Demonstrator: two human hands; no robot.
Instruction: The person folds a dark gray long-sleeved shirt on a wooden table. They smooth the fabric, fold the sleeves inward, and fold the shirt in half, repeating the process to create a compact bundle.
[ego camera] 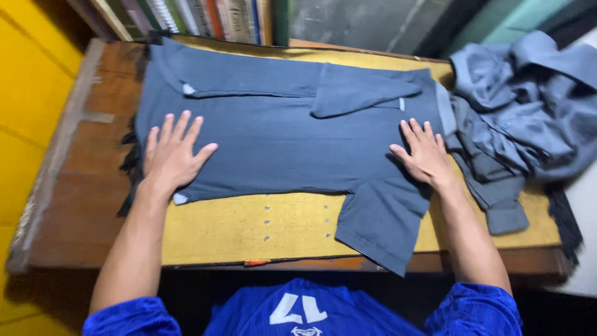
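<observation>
1. A dark blue shirt [280,140] lies flat across the middle of the frame on a yellow-topped wooden table [261,227], partly folded: one sleeve is turned in over the body at upper centre, the other sleeve hangs toward the near table edge at lower right.
2. The left hand [171,155] rests palm-down, fingers spread, on the shirt's left end. Grasping nothing.
3. The right hand [423,152] also lies flat and released on the shirt's right end, near the shoulder.
4. Handling, as a judgement: light, soft, limp cloth; it likely creases easily and slides a little on the smooth top. Best taken at the hem corners, the shoulder seams or the loose sleeve's cuff.
5. A grey shirt [522,112] sits crumpled at upper right, touching the blue one's right edge.
6. Labels: a small pale tag shows at the folded edge, upper left; another pale tag sits near the turned-in sleeve, upper right of centre.
7. A row of book spines [199,15] in mixed colours stands along the top left edge. Yellow wall at far left.
</observation>
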